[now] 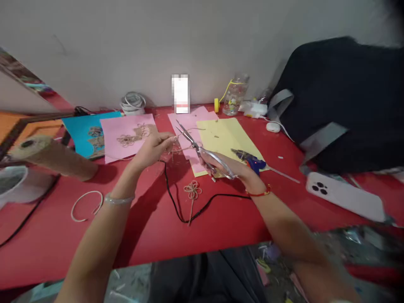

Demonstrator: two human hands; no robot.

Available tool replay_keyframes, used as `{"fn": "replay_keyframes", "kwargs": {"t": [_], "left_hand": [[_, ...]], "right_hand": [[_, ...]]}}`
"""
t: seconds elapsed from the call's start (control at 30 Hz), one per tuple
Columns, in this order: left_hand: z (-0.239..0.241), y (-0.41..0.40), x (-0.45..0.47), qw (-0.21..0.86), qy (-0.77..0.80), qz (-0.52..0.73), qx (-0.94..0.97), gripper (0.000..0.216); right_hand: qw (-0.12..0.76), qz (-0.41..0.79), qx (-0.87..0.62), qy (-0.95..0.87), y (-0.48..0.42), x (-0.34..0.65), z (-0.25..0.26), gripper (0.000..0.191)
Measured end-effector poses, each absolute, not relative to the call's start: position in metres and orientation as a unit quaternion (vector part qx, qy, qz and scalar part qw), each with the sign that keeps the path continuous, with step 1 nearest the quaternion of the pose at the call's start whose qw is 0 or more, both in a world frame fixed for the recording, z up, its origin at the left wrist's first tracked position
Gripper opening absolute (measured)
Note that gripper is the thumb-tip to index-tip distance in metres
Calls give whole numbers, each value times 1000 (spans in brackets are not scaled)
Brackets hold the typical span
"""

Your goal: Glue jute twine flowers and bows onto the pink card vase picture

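My right hand [227, 167] is closed round the handles of a pair of silver scissors [193, 142], whose blades stand apart and point up and left. My left hand [153, 148] pinches a piece of thin jute twine [186, 148] that runs toward the blades. Both hands hover over a red table [94, 235]. A small knotted twine flower [192, 190] lies on the table below the hands. Under my right hand lies a blue glue gun [252, 161], its black cord [176, 206] looping across the table.
Pink [126, 134], yellow [227, 136] and blue [83, 132] paper sheets lie at the back, two with twine shapes. A jute spool [53, 155] and a wire ring [86, 205] sit at left. A white phone [344, 195] and a black bag [353, 101] lie at right, a glass jar [235, 96] by the wall.
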State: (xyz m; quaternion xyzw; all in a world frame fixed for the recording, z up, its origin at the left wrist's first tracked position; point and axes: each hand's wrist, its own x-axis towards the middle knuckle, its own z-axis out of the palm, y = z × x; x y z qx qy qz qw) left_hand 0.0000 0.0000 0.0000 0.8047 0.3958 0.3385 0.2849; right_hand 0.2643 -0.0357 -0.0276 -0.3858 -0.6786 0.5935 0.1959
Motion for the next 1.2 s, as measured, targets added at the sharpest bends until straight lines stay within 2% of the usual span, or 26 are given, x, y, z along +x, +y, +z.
{"fn": "replay_keyframes", "kwargs": {"t": [0.13, 0.43, 0.6, 0.73, 0.87, 1.0, 1.2], "left_hand": [[6, -3, -2, 295, 385, 294, 824, 40], [3, -3, -6, 304, 416, 290, 806, 40], [4, -3, -7, 304, 433, 335, 780, 32], [5, -4, -1, 316, 434, 413, 736, 31], [-2, -5, 11, 414, 398, 495, 652, 27], [-11, -6, 22, 543, 317, 507, 589, 27], [-14, -8, 26, 613, 301, 504, 528, 23]], "right_hand": [[223, 574, -382, -689, -36, 261, -30, 48], [270, 559, -414, -666, -42, 246, -25, 48], [282, 568, -408, -657, -42, 244, -25, 48], [292, 589, -414, -629, -44, 239, -26, 58], [295, 698, -346, -554, -47, 232, -30, 67], [286, 783, -241, -498, -47, 228, -32, 67], [272, 824, -186, -461, -44, 226, -38, 68]]}}
